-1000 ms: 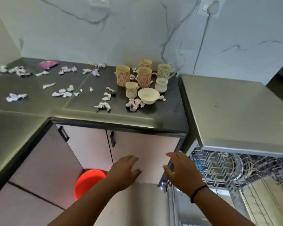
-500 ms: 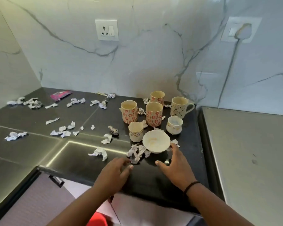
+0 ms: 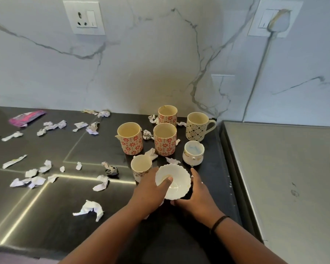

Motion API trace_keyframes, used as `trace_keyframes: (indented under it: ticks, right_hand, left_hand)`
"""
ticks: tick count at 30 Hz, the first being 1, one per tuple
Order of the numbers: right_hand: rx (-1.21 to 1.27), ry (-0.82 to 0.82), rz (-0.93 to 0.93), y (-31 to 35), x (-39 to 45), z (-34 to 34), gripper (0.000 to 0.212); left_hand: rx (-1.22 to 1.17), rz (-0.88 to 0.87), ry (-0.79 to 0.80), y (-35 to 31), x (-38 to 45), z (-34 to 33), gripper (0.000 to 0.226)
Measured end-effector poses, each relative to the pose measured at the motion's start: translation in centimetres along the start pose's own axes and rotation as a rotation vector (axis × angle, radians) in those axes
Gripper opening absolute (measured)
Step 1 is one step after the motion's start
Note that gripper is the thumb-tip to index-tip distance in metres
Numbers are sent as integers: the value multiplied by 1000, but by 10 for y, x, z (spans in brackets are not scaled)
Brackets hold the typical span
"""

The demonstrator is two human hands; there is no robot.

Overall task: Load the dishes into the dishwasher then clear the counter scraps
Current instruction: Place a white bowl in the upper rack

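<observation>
Loading step, first dish. The person stood at the dark worktop point(image 3: 46, 216) with both hands on the white scalloped bowl point(image 3: 176, 184), which sat near the front edge at about 5 o'clock of the cluster of cups. The left hand point(image 3: 150, 189) took the bowl's left rim, thumb hooked inside the bowl and the other fingers hidden beneath or behind it; the grip held the bowl. The right hand point(image 3: 196, 195) curved around the bowl's right and near side, fingers against its outer wall; whether it bore weight or merely steadied could not be told. Whether the bowl had left the worktop could not be told either.

Behind the bowl stood six cups: a small cream cup point(image 3: 141, 167) touching or just beside the left hand at 11 o'clock, a small white cup with a bluish inside point(image 3: 193, 155) at 1 o'clock, two red-flowered mugs point(image 3: 130, 139) point(image 3: 165, 139) farther back, a third red-patterned mug point(image 3: 167, 115) at the rear, and a handled mug with dark diamonds point(image 3: 197, 129) at the rear right. Crumpled paper scraps point(image 3: 89, 208) lay scattered across the worktop from 7 to 11 o'clock and among the cups, with a pink wrapper point(image 3: 27, 118) far back at 10 o'clock.

Judgement: nothing appeared loaded yet, and the scraps were untouched. The next move called for lifting the bowl clear without knocking the small cream cup, then carrying it toward 3 o'clock, where the steel-topped appliance point(image 3: 284, 178) stood
</observation>
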State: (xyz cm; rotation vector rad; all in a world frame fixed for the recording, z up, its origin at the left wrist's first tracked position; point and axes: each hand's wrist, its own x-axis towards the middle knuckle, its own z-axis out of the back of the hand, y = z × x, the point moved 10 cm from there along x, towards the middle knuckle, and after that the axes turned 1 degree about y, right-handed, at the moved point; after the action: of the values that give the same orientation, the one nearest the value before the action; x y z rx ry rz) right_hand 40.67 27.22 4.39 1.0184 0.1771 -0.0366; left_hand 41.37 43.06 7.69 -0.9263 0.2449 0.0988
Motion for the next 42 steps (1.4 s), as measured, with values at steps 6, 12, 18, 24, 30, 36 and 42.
trace_keyframes:
  ticks: [6, 12, 18, 24, 30, 36, 42]
  right_hand:
    - [96, -39, -22, 1, -6, -2, 120]
    - [332, -203, -20, 13, -35, 24, 113]
    - [539, -447, 122, 40, -95, 84, 92]
    - [883, -600, 167, 25, -167, 118, 89]
    - [1377, -581, 270, -6, -237, 125, 87]
    - [1681, -732, 291, -69, -308, 142, 92]
    - [1849, -982, 217, -171, -410, 173, 89]
  left_hand:
    - [-117, 23, 97, 0, 10, 0, 74]
    - [-348, -48, 268, -37, 15, 9, 29]
    - [-556, -2, 520, -81, -5, -12, 29]
    - [-613, 77, 863, -120, -62, -78, 26]
    - [-398, 7, 1207, -140, -141, -153, 32]
    - [-189, -205, 1352, -166, -209, -220, 32]
    - [-4, -434, 1251, -188, -263, -330, 15]
